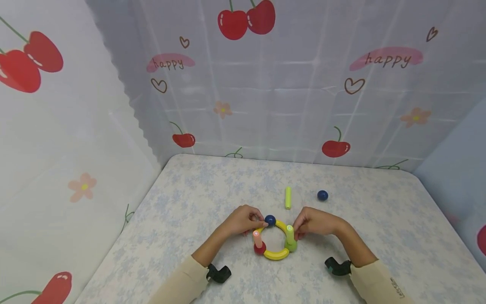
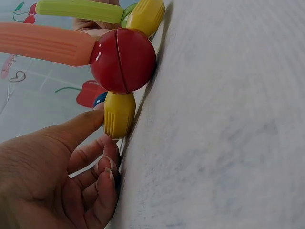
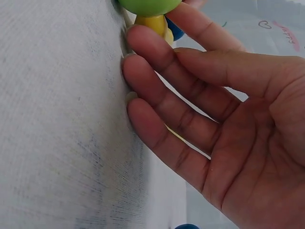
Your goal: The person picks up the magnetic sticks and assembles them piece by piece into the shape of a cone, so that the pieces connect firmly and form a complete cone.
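A ring of curved yellow rods (image 1: 276, 255) lies on the table, joined by a blue ball (image 1: 270, 220), a red ball (image 1: 260, 249) and a green ball (image 1: 291, 245). An orange stick (image 1: 257, 239) stands up from the red ball, a light green stick (image 1: 290, 233) from the green one. At the ring's upper left, my left hand (image 1: 244, 220) pinches the left yellow rod (image 2: 119, 115) near the blue ball. My right hand (image 1: 313, 221) is beside the green ball; its fairly straight fingers (image 3: 155, 81) touch the ball's side, the contact partly hidden.
Beyond the ring lie a loose yellow-green stick (image 1: 288, 198) and a second blue ball (image 1: 322, 195). The table (image 1: 212, 181) has a pale floral cover. A cherry-printed curtain (image 1: 273, 84) hangs behind it. Black wrist mounts (image 1: 219, 274) sit at both cuffs.
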`<state>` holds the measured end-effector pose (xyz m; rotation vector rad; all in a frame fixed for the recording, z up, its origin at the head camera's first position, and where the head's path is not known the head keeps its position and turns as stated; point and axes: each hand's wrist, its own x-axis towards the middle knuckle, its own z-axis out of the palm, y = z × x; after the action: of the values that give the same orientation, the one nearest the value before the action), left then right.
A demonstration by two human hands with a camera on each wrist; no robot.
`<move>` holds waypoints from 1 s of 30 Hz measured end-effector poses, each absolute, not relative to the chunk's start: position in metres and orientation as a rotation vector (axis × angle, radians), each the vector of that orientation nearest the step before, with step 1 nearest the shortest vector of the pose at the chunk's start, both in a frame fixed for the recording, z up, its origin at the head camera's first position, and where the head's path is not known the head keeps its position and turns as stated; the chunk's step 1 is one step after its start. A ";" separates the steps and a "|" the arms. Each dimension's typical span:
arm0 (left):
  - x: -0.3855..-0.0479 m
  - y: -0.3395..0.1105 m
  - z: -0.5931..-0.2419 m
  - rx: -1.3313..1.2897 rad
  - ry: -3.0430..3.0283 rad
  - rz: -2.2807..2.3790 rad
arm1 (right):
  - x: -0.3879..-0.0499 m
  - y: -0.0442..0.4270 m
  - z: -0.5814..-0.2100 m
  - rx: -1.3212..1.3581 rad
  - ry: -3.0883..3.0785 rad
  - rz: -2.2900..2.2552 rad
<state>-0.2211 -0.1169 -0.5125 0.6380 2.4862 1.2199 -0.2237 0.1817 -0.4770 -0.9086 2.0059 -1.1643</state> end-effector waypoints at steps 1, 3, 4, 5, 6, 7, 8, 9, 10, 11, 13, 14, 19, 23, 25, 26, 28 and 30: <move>-0.221 -0.117 -0.513 0.635 2.479 1.223 | -0.224 0.182 -0.477 -0.917 1.999 -1.162; -0.222 -0.118 -0.514 0.634 2.461 1.232 | -0.224 0.184 -0.475 -0.929 1.991 -1.157; -0.223 -0.119 -0.514 0.631 2.450 1.232 | -0.224 0.186 -0.474 -0.936 1.991 -1.152; -0.223 -0.119 -0.515 0.628 2.435 1.235 | -0.225 0.187 -0.472 -0.940 1.993 -1.148; -0.224 -0.120 -0.515 0.625 2.419 1.241 | -0.225 0.189 -0.471 -0.937 1.994 -1.151; -0.225 -0.121 -0.515 0.621 2.404 1.244 | -0.226 0.190 -0.469 -0.928 2.012 -1.154; -0.225 -0.122 -0.515 0.616 2.387 1.251 | -0.227 0.191 -0.468 -0.917 2.036 -1.159; -0.225 -0.122 -0.515 0.613 2.375 1.250 | -0.228 0.192 -0.467 -0.906 2.069 -1.167; -0.226 -0.123 -0.515 0.611 2.368 1.252 | -0.229 0.192 -0.465 -0.889 2.110 -1.175; -0.226 -0.123 -0.514 0.611 2.365 1.256 | -0.231 0.192 -0.464 -0.869 2.156 -1.188; -0.227 -0.123 -0.513 0.605 2.368 1.261 | -0.234 0.191 -0.462 -0.831 2.269 -1.195; -0.227 -0.123 -0.513 0.600 2.373 1.265 | -0.236 0.190 -0.460 -0.816 2.324 -1.193; -0.225 -0.120 -0.514 0.555 2.424 1.282 | -0.248 0.175 -0.457 -0.676 2.550 -1.129; -0.224 -0.118 -0.516 0.526 2.450 1.300 | -0.260 0.161 -0.460 -0.456 2.681 -1.028; -0.223 -0.118 -0.518 0.517 2.451 1.304 | -0.266 0.156 -0.463 -0.340 2.729 -0.956; -0.223 -0.117 -0.518 0.513 2.449 1.307 | -0.269 0.154 -0.464 -0.296 2.740 -0.928; -0.223 -0.117 -0.519 0.508 2.450 1.303 | -0.273 0.151 -0.466 -0.223 2.742 -0.892; -0.224 -0.117 -0.520 0.509 2.454 1.292 | -0.278 0.148 -0.467 -0.185 2.739 -0.868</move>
<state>-0.2239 -0.1172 -0.5201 0.5088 2.4544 1.2923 -0.2777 0.1483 -0.4672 -0.1855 2.7395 -0.8685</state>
